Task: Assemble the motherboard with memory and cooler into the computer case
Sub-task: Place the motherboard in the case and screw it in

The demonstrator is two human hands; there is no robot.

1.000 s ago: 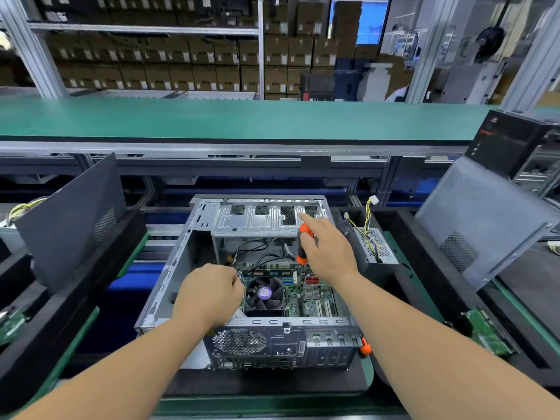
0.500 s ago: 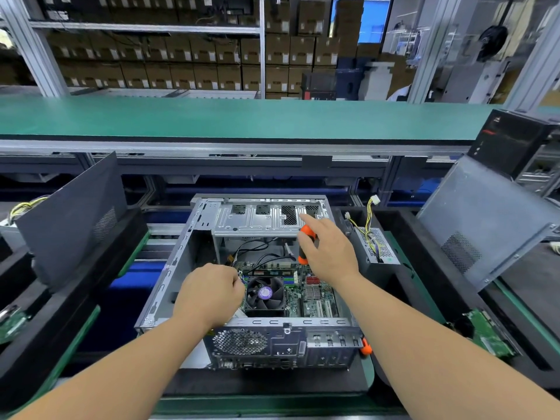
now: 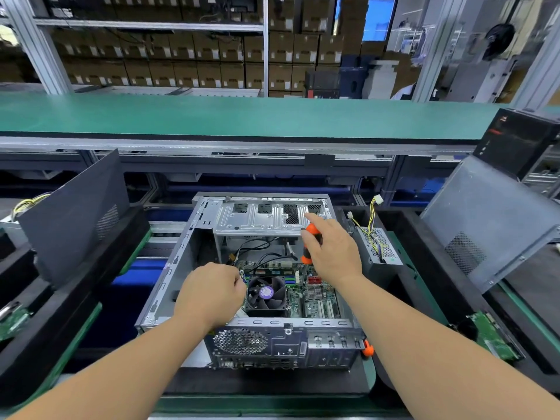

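Note:
An open grey computer case [image 3: 169, 277] lies in front of me with a green motherboard [image 3: 318, 298] inside it. A black cooler fan [image 3: 266, 294] with a purple hub sits on the board, and memory sticks [image 3: 281, 265] lie just behind it. My right hand [image 3: 333, 253] grips an orange and black screwdriver [image 3: 309, 244], held upright over the board's far right part. My left hand [image 3: 212, 294] is curled at the board's left edge beside the fan; what its fingers hold is hidden.
A power supply [image 3: 378, 250] with yellow cables stands right of the case. Dark side panels lean at the left [image 3: 75, 213] and right [image 3: 485, 219]. A loose green board [image 3: 494, 338] lies at the right. An orange knob [image 3: 367, 350] sticks out at the case's rear corner.
My right hand has turned slightly on the screwdriver, its fingers shifting along the handle. My left hand has stayed in place beside the fan.

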